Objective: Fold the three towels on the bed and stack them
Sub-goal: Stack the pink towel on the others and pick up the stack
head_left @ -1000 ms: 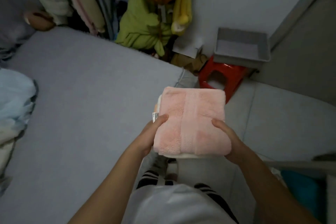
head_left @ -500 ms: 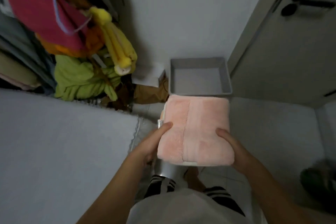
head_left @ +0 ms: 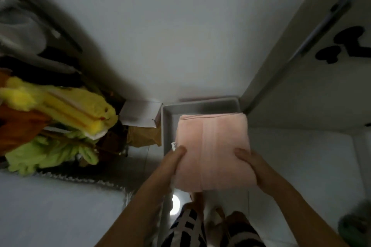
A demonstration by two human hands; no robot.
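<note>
Towel stack: You hold a folded pink towel stack (head_left: 212, 152) out in front of you, above the floor and off the bed. Only the pink top towel shows plainly; I cannot tell how many lie under it.

Left hand: Your left hand (head_left: 172, 164) grips the stack's left edge, thumb on top, fingers hidden beneath. A small white label (head_left: 173, 146) sticks out just above the thumb.

Right hand: Your right hand (head_left: 252, 163) grips the right edge the same way, thumb on top and fingers tucked under.

Tray: A gray tray (head_left: 167, 124) sits straight ahead, against the wall and beside a door frame (head_left: 281, 62). The far half of the stack overlaps the tray's opening as seen from above, so the tray lies forward of and below both hands.

Long axis: The stack's long side runs away from you, roughly in line with the tray's left wall. Both hands sit at the near end, about equally near the tray.

Judgement: Folding looks finished. The next move seems to call for lowering the stack forward, kept level, so its far edge clears the tray's rim.

Bed: The gray bed (head_left: 50, 210) lies at your lower left, well apart from the stack.

Surroundings: Yellow and green clothes (head_left: 60, 126) hang at left. A white box (head_left: 140, 115) sits just beside the tray.
</note>
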